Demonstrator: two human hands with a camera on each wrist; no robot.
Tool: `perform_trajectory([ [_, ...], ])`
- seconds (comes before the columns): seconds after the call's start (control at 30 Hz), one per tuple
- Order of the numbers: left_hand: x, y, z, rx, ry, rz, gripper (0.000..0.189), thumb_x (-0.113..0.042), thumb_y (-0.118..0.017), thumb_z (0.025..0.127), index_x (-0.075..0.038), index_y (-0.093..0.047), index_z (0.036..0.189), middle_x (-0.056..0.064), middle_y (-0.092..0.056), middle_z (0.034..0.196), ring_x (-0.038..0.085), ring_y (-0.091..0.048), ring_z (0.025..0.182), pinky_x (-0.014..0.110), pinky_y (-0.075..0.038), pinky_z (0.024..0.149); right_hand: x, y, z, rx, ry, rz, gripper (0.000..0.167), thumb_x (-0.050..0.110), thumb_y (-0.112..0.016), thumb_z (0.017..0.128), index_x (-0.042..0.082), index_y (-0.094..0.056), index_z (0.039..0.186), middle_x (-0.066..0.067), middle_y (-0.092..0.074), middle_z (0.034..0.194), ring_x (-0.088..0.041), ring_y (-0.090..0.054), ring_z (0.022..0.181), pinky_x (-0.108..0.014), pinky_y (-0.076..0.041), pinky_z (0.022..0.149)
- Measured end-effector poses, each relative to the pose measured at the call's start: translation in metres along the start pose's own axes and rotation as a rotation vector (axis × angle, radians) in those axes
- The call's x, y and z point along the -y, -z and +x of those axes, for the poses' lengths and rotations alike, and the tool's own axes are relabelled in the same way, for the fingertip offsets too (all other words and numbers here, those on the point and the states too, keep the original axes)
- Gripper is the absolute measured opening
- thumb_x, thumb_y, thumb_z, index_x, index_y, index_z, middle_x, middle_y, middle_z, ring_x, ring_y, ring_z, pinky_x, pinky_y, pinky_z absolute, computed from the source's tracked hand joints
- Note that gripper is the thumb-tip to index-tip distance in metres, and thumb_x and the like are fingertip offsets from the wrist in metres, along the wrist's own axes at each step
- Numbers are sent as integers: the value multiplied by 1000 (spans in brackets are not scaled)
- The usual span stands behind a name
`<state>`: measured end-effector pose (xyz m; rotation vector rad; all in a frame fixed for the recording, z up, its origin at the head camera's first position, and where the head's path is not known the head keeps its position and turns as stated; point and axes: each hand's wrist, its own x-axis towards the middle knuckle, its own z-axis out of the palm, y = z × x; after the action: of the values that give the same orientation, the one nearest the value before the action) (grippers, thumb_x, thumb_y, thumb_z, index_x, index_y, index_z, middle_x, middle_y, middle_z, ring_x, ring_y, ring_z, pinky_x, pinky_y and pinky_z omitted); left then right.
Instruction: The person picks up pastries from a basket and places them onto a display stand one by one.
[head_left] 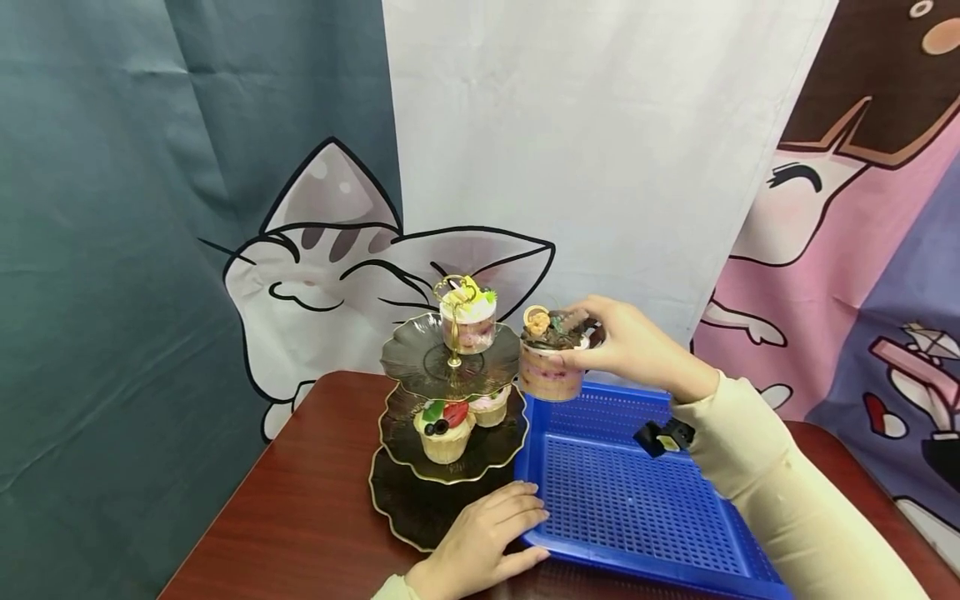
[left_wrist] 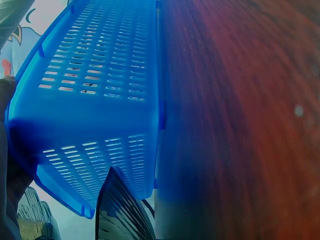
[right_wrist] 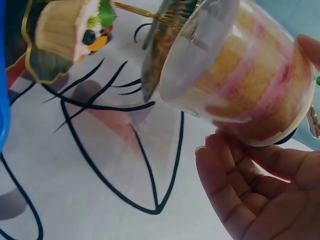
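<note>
My right hand [head_left: 618, 346] grips a layered dessert cup [head_left: 551, 372] with a dark chocolate topping and a round biscuit. It is held in the air above the blue basket's far left corner, just right of the tiered stand [head_left: 412, 367]. In the right wrist view, fingers and thumb pinch the clear cup [right_wrist: 250, 75] from its sides. My left hand [head_left: 487, 533] lies with extended fingers over the near left corner of the blue basket [head_left: 592, 546]. On the stand's top tier is another dessert cup [head_left: 471, 333] with a white and yellow topping.
The middle tier bears a cupcake [head_left: 444, 443] with red and green decoration and a pink-topped cupcake [head_left: 491, 410] behind it. The stand's wide bottom tier [head_left: 405, 500] sits close to the basket on the red-brown table [head_left: 300, 500]. A printed curtain [head_left: 600, 150] hangs behind.
</note>
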<state>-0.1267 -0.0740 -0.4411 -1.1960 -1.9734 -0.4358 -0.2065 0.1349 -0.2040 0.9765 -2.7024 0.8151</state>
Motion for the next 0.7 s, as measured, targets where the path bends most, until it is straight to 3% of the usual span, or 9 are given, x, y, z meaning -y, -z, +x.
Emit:
perform_trajectory([
  [0.27,0,0,-1,3,1,9,29,-40,-66,89,-16,-69,104,-4,-69,108,12,-60,117,24,-44,107,15,-1,12,-1,9,5,41,33,-75,79,10,-65,112,-6,-67,103,-15,-63,84,-29,-54,73],
  [0.5,0,2,0,10,0,7,29,-40,-65,89,-16,-69,105,-3,-69,109,12,-60,117,24,-45,106,23,-13,21,-23,17,10,40,31,-76,80,7,-65,110,-11,-65,108,-16,-63,77,-28,-53,68],
  [0.7,0,2,0,17,4,1,29,-40,-65,90,-16,-69,105,-3,-69,110,12,-60,116,23,-45,106,31,-26,29,-58,18,42,38,33,-77,79,9,-66,106,-9,-65,106,-20,-63,86,-29,-55,72],
])
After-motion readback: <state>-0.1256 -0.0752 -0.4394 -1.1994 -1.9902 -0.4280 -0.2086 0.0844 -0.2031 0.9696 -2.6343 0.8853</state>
